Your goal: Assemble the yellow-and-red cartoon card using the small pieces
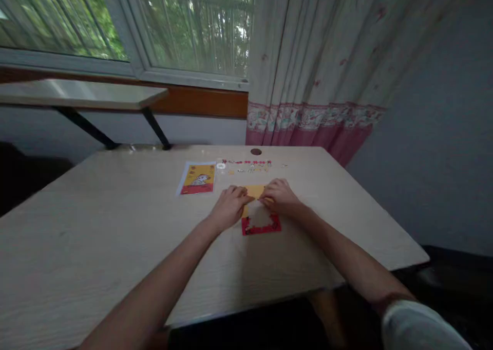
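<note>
Pale wood-grain table top (115, 237), smooth and matt, faintly shiny along the far edge. At centre frame, thin paper sheet (262, 228), yellow and red, matt. Left of centre, printed card (198, 179), slightly glossy. Upper right, soft patterned cloth curtain (316, 57) against matt painted wall (442, 134).

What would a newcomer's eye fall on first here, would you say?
The left hand and right hand meet on a yellow-and-red paper sheet at the middle of the pale wooden table. Beyond it, to the left, lies a yellow-and-red picture card; a pink-hemmed floral curtain hangs behind.
</note>
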